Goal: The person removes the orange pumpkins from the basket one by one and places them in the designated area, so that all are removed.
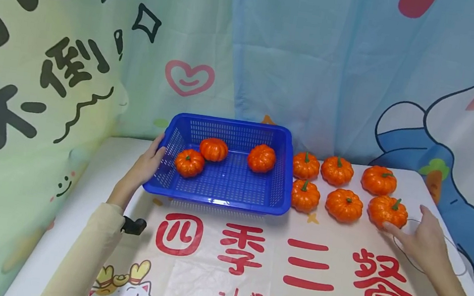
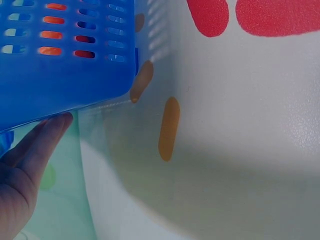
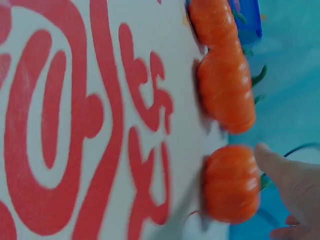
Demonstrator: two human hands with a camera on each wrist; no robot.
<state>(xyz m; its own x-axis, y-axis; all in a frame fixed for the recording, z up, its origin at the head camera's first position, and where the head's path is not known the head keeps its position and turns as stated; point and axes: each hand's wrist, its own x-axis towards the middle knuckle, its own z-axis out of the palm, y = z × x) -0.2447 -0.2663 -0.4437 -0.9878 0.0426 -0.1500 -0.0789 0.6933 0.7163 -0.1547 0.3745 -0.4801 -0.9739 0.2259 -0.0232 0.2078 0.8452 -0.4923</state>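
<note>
Extended fingers of my left hand point(image 1: 147, 163) rest along the left end of a blue plastic basket point(image 1: 216, 201). From the left wrist view, those fingers point(image 2: 47, 140) lie nearly straight against its outer wall. Inside the basket are three small orange pumpkins, two together at the left and one pumpkin point(image 1: 261, 159) at the right. My right hand point(image 1: 424, 240), thumb and fingers spread, is beside the nearest right-hand pumpkin point(image 1: 388, 211). The right wrist view has the thumb tip point(image 3: 262, 150) right at this pumpkin's edge, near its green stem.
Several more pumpkins stand in two rows right of the basket, among them a back-row pumpkin point(image 1: 378, 180) and a front-row pumpkin point(image 1: 344, 205). A printed cloth point(image 1: 269, 245) covers the white table. A thin cable point(image 1: 411, 261) loops beneath my right hand. Behind hangs a printed curtain point(image 1: 284, 64).
</note>
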